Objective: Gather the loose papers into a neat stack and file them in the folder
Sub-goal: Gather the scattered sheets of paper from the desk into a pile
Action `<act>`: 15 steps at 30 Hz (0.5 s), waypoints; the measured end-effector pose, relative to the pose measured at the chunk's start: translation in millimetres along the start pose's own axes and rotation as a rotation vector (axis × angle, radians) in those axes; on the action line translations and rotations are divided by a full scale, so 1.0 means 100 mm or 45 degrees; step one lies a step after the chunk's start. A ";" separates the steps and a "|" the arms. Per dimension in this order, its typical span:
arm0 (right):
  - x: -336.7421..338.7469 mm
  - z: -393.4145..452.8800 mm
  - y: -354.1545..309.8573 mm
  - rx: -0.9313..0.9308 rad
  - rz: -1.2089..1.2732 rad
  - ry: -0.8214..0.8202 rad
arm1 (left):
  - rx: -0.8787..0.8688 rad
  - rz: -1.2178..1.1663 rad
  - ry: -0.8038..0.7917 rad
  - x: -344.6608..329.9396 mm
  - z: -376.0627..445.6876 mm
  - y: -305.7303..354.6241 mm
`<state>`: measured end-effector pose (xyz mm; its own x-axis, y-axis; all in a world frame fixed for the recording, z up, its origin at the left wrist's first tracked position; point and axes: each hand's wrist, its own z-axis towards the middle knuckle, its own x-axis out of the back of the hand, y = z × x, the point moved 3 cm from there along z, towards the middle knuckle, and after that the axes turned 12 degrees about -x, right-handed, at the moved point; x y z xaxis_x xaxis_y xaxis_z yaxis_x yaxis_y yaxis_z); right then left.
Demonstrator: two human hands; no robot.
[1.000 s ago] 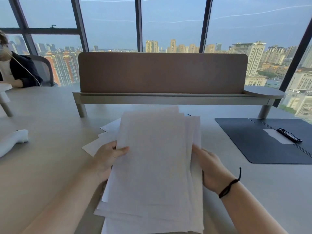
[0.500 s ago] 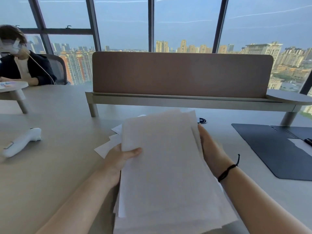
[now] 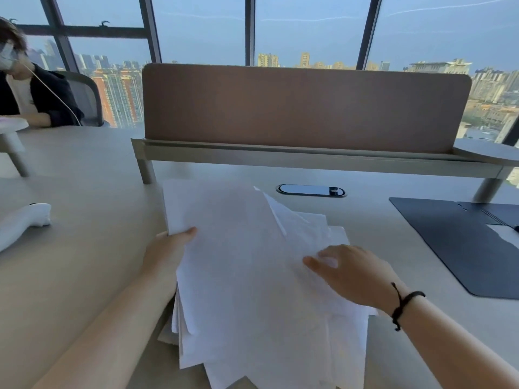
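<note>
An uneven pile of white papers (image 3: pixel 247 276) lies in front of me on the beige desk (image 3: pixel 84 262), its sheets fanned out at different angles. My left hand (image 3: pixel 165 251) grips the pile's left edge, thumb on top. My right hand (image 3: pixel 354 273) rests flat on the right side of the sheets, fingers spread, a black cord around its wrist. The dark blue folder (image 3: pixel 460 245) lies open on the desk at the right, with a white sheet (image 3: pixel 502 234) inside it.
A brown divider panel (image 3: pixel 303 108) on a raised shelf crosses the back of the desk. A black cable port (image 3: pixel 311 190) sits behind the papers. A white handheld device (image 3: pixel 22 223) lies at the left. Another person (image 3: pixel 31 91) sits at the far left.
The pile has dropped from a tilted, held position onto the desk and fanned out. My right hand left the pile's right edge and now lies on top of the sheets.
</note>
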<state>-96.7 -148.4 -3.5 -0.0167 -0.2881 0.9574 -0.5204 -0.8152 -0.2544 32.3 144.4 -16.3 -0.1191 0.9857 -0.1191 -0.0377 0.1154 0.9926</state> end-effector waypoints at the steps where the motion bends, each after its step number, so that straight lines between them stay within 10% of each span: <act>1: 0.08 -0.01 0.09 -0.021 0.070 0.013 | 0.016 -0.026 -0.043 -0.01 -0.02 0.00; 7: 0.14 0.52 0.37 -0.142 0.187 0.117 | 0.170 -0.207 -0.335 -0.05 -0.16 -0.03; 15: 0.13 1.09 -0.22 -0.021 -0.207 -0.010 | 0.218 -0.275 -0.245 -0.02 -0.16 -0.08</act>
<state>7.2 -188.7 -0.7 0.0754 -0.1570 0.9847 -0.5299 -0.8429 -0.0938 17.1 139.9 -24.1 0.0639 0.9395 -0.3367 0.1275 0.3269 0.9364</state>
